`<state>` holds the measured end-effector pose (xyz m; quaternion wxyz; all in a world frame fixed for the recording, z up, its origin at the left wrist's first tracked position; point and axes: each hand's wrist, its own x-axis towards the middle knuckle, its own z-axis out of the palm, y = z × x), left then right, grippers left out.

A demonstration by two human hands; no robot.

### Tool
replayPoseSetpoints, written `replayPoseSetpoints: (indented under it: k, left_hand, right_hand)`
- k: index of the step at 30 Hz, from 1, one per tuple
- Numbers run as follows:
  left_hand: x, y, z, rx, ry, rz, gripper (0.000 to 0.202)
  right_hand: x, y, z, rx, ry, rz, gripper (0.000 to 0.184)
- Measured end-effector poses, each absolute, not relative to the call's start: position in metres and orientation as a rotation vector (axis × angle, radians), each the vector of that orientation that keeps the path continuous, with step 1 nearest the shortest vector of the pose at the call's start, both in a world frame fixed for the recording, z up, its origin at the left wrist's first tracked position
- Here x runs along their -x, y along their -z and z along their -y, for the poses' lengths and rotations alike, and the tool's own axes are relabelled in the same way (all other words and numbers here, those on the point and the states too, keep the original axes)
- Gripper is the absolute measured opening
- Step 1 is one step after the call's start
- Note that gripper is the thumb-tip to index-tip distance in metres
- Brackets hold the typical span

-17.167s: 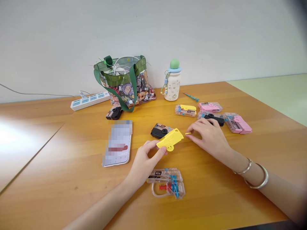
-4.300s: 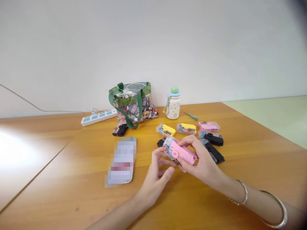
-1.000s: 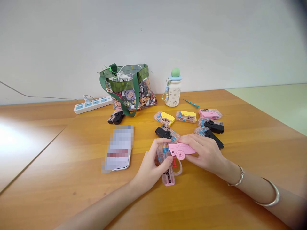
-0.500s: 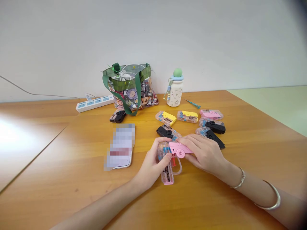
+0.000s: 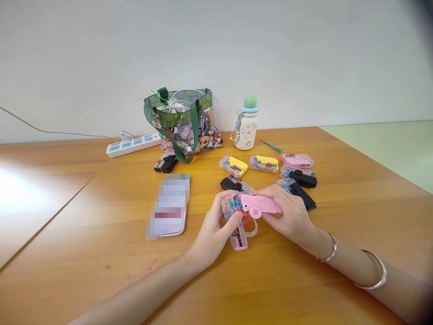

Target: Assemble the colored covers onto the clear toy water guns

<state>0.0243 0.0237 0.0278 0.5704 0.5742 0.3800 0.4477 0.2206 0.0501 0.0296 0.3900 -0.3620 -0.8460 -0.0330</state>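
This is looking like a plain office or small workroom rather than a home. A long wooden counter (image 5: 84, 216) is standing against a bare white wall (image 5: 304, 58), and a pale green floor (image 5: 389, 140) is showing beyond its right end. A white power strip (image 5: 133, 144) is lying at the back, its cable (image 5: 50, 132) trailing off along the wall. Personal things are sitting beside it: a cartoon-printed tote bag (image 5: 184, 124), a small drinking bottle (image 5: 246, 124) and a phone (image 5: 169, 205). Toy water pistols (image 5: 264, 163) and a small screwdriver (image 5: 270, 145) are lying spread out like bench work.
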Motion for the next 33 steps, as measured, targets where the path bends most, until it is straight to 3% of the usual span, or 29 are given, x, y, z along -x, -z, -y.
replayPoseSetpoints:
  k: [6,13,23,33]
  left_hand:
    - [-0.026,-0.033,-0.021,-1.249,-1.035,-0.837,0.024]
    - [-0.026,-0.036,-0.021,-1.039,-0.855,-0.636,0.019]
    - [-0.026,-0.031,-0.020,-0.987,-0.862,-0.681,0.034]
    - [-0.022,-0.033,-0.025,-1.150,-0.954,-0.763,0.034]
  right_hand:
    - [-0.223,-0.028,-0.052,0.853,0.086,2.057,0.020]
    - [-0.221,-0.028,-0.055,0.910,-0.136,2.015,0.016]
    - [-0.212,-0.032,-0.053,0.913,-1.157,1.750,0.030]
    - [-0.216,-0.033,-0.054,0.910,-1.094,1.592,0.031]
